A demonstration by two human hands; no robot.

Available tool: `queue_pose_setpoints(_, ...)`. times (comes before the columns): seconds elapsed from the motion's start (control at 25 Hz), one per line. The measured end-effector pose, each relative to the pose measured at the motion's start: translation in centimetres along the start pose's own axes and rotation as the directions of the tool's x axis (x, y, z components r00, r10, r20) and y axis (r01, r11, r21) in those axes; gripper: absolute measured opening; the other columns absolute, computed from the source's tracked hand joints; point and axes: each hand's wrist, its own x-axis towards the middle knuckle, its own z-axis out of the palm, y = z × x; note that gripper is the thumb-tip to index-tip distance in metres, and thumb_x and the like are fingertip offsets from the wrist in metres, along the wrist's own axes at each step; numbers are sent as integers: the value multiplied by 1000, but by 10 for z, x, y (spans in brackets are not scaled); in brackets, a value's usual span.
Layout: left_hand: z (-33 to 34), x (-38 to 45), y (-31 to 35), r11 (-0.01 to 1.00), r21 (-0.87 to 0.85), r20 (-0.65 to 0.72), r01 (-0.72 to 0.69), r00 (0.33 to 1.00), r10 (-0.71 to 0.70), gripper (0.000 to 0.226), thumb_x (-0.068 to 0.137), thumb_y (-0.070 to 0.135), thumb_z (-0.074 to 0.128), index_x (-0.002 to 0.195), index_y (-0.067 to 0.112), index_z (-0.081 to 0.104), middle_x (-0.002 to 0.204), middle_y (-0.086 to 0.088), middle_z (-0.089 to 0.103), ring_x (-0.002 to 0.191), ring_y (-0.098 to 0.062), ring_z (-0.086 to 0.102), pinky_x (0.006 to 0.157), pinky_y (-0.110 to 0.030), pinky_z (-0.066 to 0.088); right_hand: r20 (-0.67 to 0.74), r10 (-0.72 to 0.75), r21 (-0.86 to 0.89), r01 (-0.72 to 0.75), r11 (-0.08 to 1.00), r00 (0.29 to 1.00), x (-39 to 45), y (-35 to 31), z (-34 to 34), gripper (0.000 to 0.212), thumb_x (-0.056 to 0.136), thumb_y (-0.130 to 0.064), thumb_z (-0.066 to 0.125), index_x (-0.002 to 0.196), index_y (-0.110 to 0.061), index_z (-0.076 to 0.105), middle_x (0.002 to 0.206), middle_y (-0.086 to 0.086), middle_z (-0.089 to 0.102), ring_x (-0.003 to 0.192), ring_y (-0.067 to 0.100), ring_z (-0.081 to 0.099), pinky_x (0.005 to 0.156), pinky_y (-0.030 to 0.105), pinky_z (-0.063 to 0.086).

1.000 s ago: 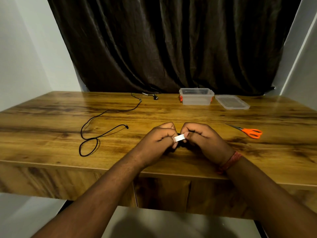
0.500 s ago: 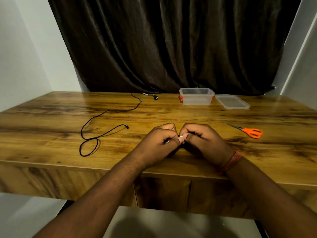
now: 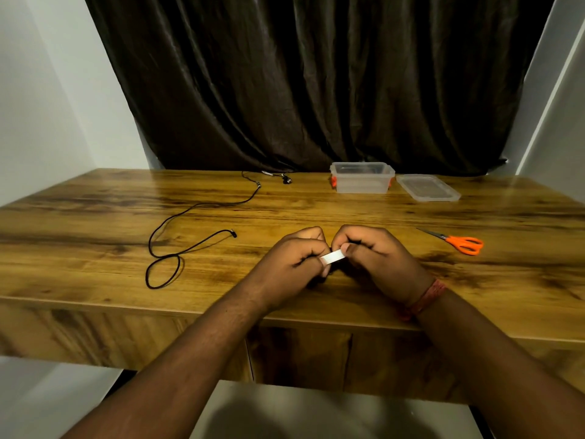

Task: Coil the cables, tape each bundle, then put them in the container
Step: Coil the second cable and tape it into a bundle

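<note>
Between the two hands, near the table's front edge, a short white strip of tape (image 3: 332, 257) is stretched from the left hand (image 3: 294, 264) to the right hand (image 3: 376, 258). Both hands are closed, fingertips pinched on the strip's ends; something dark sits under them, probably a coiled cable, but it is mostly hidden. My reading is that the taping step is in hand: the next move calls for wrapping the strip round the bundle and pressing it down flat. One loose black cable (image 3: 177, 239) lies uncoiled to the left, well apart from the hands, trailing toward the far edge where small earbud-like ends rest. One clear container (image 3: 362, 179) stands open at the far side, its one lid (image 3: 427, 188) just beside it on the right. One pair of orange scissors (image 3: 460, 243) lies to the right on the wooden table (image 3: 95, 248).
</note>
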Motion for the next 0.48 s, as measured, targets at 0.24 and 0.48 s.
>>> queue_pose_setpoints(0.24, 2, 1, -2, 999, 45, -10, -7, 1000, 8, 26, 87, 9, 55, 62, 11, 58, 77, -1, 50, 68, -19, 52, 60, -41, 43, 12, -19, -57, 20, 998, 1000, 0, 3, 1, 14, 87, -14, 49, 79, -17, 61, 57, -8, 47, 52, 4, 39, 53, 27, 31)
queue_pose_setpoints(0.48, 2, 1, -1, 995, 103, 12, -10, 1000, 9, 23, 81, 12, 51, 63, 24, 60, 79, 3, 50, 72, -16, 53, 64, -43, 44, -2, -49, -172, 48, 984, 999, 2, 3, -2, 14, 75, -6, 49, 75, -13, 61, 62, -5, 54, 57, 6, 46, 54, 26, 34)
